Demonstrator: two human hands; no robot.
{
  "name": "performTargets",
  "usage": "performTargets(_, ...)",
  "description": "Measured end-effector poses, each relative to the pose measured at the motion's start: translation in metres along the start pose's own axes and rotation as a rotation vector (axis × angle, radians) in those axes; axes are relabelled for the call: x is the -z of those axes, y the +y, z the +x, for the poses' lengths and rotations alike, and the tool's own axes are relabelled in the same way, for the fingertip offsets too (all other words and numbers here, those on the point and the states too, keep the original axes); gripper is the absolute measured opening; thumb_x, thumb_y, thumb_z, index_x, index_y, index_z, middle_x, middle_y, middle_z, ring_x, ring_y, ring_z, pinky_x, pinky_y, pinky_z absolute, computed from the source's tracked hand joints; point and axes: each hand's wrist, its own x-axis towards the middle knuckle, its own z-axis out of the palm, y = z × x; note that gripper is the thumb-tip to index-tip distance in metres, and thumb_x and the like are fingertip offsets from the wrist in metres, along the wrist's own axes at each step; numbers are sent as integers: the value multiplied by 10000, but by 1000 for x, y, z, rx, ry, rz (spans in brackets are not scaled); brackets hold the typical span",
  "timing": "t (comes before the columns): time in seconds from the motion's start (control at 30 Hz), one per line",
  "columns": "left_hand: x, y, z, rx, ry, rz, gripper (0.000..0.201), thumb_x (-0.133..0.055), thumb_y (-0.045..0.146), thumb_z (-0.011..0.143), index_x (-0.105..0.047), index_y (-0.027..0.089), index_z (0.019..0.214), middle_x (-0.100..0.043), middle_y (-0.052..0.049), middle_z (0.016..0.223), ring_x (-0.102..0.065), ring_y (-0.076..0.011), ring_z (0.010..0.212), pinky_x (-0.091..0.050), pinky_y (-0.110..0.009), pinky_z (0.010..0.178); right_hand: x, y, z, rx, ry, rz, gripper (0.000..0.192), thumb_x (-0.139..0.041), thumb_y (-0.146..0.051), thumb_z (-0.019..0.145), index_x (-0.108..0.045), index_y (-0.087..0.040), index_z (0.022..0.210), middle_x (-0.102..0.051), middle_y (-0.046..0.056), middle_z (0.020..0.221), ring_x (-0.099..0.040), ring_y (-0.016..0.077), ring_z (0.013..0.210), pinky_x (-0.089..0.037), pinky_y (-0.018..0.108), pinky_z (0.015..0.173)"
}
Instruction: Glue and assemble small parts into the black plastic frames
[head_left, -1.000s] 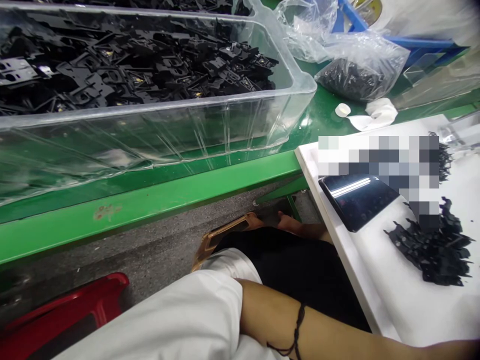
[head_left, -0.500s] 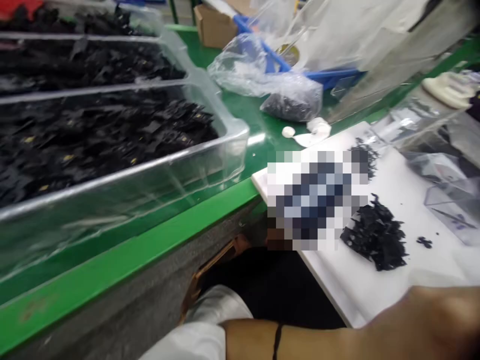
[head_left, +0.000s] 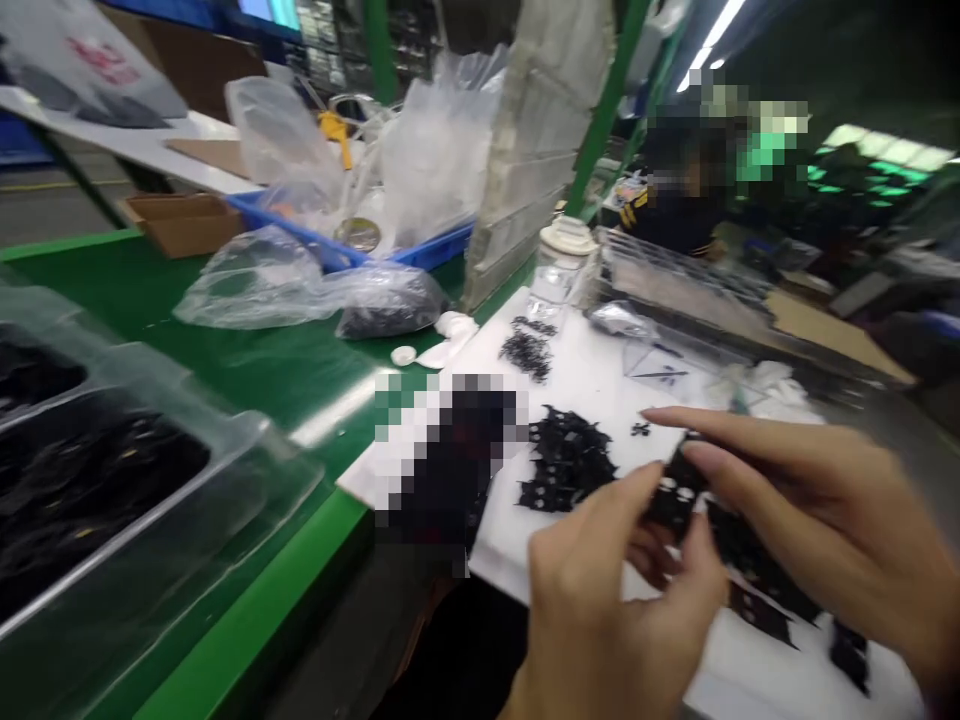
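Blurred black plastic part pinched in both grips, left hand and right hand, shape indistinct.

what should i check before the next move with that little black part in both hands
1. Grip on the small black part: ok, left hand and right hand both pinch it.
2. Part's orientation: cannot tell, the picture is blurred.
3. Part held over the white board: ok, a drop would likely land there.
4. Supply within reach: ok, a pile of black parts lies just left of the hands.
5. Clear bin of black parts on the green table: ok, off to the left, apart from the hands.
6. Part free of defects: cannot tell, too small and blurred.
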Motion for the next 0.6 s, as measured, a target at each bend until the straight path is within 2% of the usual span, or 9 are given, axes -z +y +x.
performTargets(0.13,5,-1,10,2,-68,34,284,-722,81,808,-751,163,1079,-740,33,693,-642,-77,490,-573,-159,518,-1,-8,12,-69,-113,168,349,-456,-381,1103,-744,-300,1285,-598,-38,636,-551,93,562,-413,195,521)
performTargets(0.23,5,0,15,-17,-105,41,283,-720,84,816,-747,167,1086,-739,40,690,-636,-72,480,-564,-157,517,2,-7,13,-112,-141,247,391,-415,-403,1120,-732,-283,1314,-529,-34,646,-529,95,603,-403,209,561)
performTargets(0.43,6,6,24,-23,-211,87,253,-699,107,852,-736,156,1098,-726,35,654,-643,-94,484,-571,-182,518,8,-2,12,-135,-169,235,438,-389,-464,1113,-715,-285,1345,-566,-12,684,-567,131,646,-439,249,623)
performTargets(0.53,21,5,28,30,-332,116,255,-676,162,911,-723,179,1160,-763,21,702,-718,-124,567,-614,-199,588,18,-1,10,-131,-104,218,381,-460,-445,1085,-736,-295,1302,-640,-5,693,-587,147,596,-476,260,601)
performTargets(0.6,40,2,34,126,-355,185,268,-650,237,958,-703,199,1218,-808,-6,798,-779,-166,692,-654,-230,650,28,2,7,-118,4,214,327,-502,-415,1064,-761,-316,1237,-650,-12,658,-573,152,527,-476,264,547)
